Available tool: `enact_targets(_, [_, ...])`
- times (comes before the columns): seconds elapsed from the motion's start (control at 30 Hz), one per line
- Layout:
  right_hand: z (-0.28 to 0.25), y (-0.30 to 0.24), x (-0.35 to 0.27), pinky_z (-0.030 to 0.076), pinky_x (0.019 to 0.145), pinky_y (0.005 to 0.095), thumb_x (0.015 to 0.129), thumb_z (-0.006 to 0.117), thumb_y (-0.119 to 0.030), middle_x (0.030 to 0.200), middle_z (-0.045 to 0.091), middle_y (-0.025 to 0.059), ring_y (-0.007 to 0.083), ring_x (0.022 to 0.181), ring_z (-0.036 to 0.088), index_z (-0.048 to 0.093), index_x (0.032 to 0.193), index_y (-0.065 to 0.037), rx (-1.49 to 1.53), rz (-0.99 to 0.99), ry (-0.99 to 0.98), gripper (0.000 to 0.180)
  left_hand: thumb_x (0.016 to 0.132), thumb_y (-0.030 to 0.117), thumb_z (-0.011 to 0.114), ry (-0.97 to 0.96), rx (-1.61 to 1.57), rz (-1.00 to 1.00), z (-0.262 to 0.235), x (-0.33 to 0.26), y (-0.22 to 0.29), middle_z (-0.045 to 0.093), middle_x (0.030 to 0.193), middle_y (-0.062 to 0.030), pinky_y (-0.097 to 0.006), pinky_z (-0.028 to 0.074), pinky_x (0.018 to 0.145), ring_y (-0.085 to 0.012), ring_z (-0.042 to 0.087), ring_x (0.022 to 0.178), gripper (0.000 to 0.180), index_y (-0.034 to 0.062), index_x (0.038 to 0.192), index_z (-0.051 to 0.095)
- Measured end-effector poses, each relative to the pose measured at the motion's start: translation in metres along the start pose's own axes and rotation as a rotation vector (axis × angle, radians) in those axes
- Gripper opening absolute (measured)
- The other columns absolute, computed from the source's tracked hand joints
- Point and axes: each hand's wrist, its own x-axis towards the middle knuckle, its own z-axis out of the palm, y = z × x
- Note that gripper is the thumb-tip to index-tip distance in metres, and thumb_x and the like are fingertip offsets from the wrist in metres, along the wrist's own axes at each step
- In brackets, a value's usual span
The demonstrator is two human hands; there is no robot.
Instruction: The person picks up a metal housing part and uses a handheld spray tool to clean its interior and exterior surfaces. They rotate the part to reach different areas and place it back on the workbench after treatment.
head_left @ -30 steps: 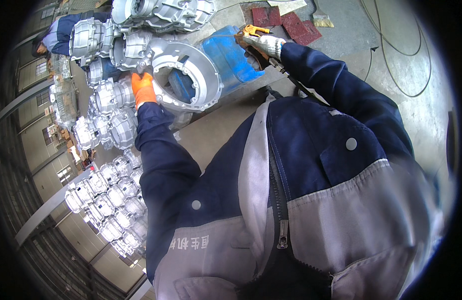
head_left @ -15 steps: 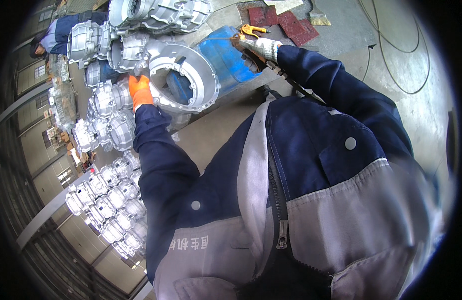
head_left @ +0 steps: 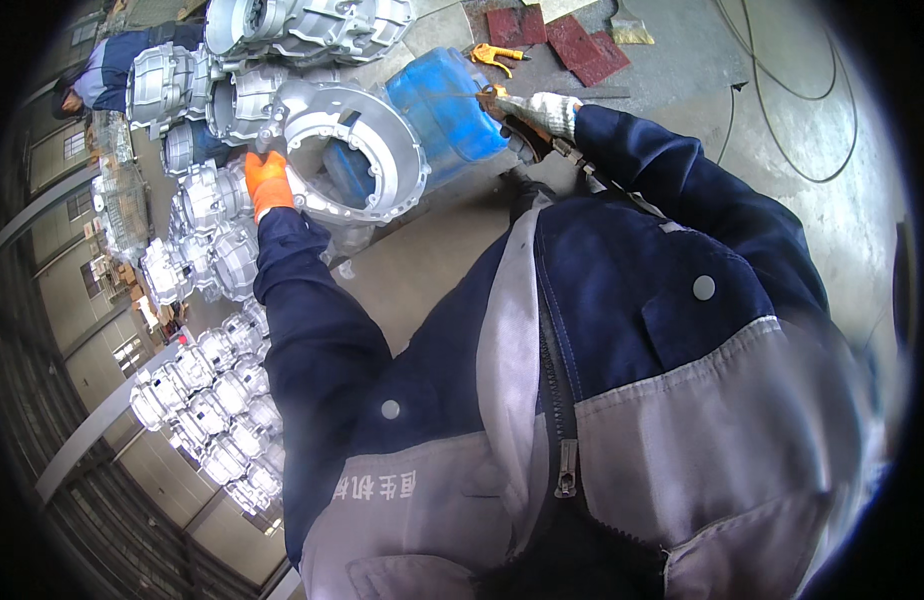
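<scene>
The casting (head_left: pixel 402 155) lies toward nine o'clock from the right hand (head_left: pixel 550 114), closed round a tool (head_left: pixel 528 138); left hand (head_left: pixel 269 183), nearer, touches its edge, grip unclear.

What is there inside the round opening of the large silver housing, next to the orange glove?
A dark blue object shows through the opening of the silver housing. The rim hides its edges, so its full shape cannot be seen.
</scene>
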Motion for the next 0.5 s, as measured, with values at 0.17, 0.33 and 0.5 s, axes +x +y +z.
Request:
enact_targets(0.17, [0.001,0.011,0.003,0.050,0.047,0.0351,0.085,0.053,-0.059,0.064,0.058,0.0094,0.0215,0.050,0.059,0.059,0.081,-0.007,-0.029,0.027,-0.051,0.052,0.074,0.015,0.065,-0.040,-0.157,-0.067,-0.001,-0.010,0.021,0.065,0.091,-0.0092,-0.031,0.046,0.072,-0.0187,0.060,0.081,0.035,-0.0009,0.106,0.060])
enact_targets(0.33, [0.006,0.012,-0.010,0.051,0.046,0.0342,0.082,0.054,-0.062,0.061,0.058,0.0103,0.0218,0.048,0.059,0.059,0.079,-0.006,-0.082,0.038,0.022,0.057,0.076,0.012,0.063,-0.038,-0.149,-0.075,-0.002,-0.014,0.028,0.065,0.091,-0.0082,-0.031,0.046,0.071,-0.0175,0.060,0.079,0.033,-0.0002,0.106,0.061])
enact_targets(0.5, [0.019,0.025,-0.040,0.049,0.045,0.0330,0.083,0.054,-0.061,0.060,0.058,0.0089,0.0210,0.047,0.058,0.057,0.078,-0.005,-0.038,0.021,0.068,0.057,0.076,0.014,0.065,-0.046,-0.078,-0.093,-0.003,-0.006,0.021,0.065,0.091,-0.0090,-0.031,0.046,0.071,-0.0176,0.060,0.080,0.036,-0.0007,0.108,0.060])
